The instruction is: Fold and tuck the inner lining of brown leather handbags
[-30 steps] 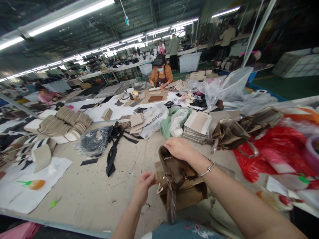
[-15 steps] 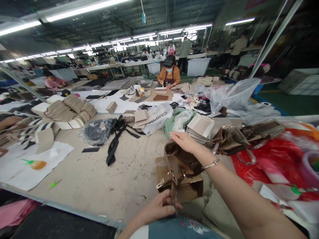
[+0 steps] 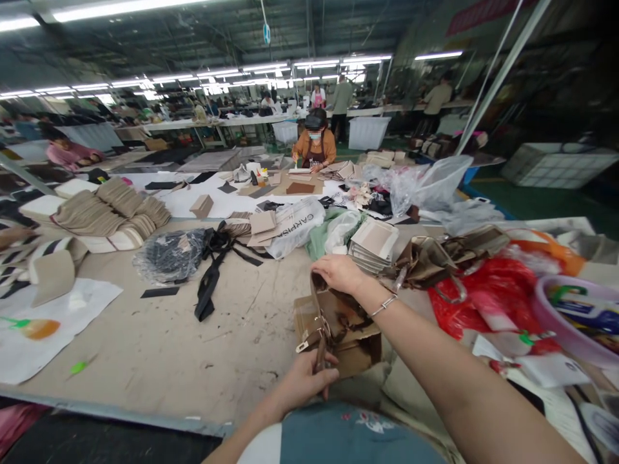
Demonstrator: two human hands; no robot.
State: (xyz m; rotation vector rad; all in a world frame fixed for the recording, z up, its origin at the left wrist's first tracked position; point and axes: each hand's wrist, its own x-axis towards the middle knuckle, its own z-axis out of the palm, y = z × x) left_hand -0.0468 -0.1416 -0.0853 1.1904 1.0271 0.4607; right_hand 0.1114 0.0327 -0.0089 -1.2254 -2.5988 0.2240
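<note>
A brown bag [image 3: 338, 309] with metal fittings stands at the table's front, in the middle of the view. My left hand [image 3: 309, 377] is closed round a brown strap or edge at its near side. With fingers bent over the bag's far upper rim, my right hand [image 3: 338, 272] grips that edge. A metal zip pull or clasp [image 3: 302, 347] hangs at the bag's left. Beneath and behind it shows a brown cardboard piece [image 3: 360, 361]. My right palm hides part of the opening.
Right of the bag lie more brown bags [image 3: 425, 261], a red plastic bag [image 3: 493, 290] and a purple basin [image 3: 546, 303]. Beige panels [image 3: 372, 241] are stacked behind. Black straps [image 3: 207, 283] and a wrapped bundle [image 3: 169, 254] lie left. A co-worker [image 3: 314, 145] sits across the table.
My right hand has gone from lying flat with fingers stretched over the bag to gripping its far rim. The bag's opening looks narrower. The view has shifted to the right.
</note>
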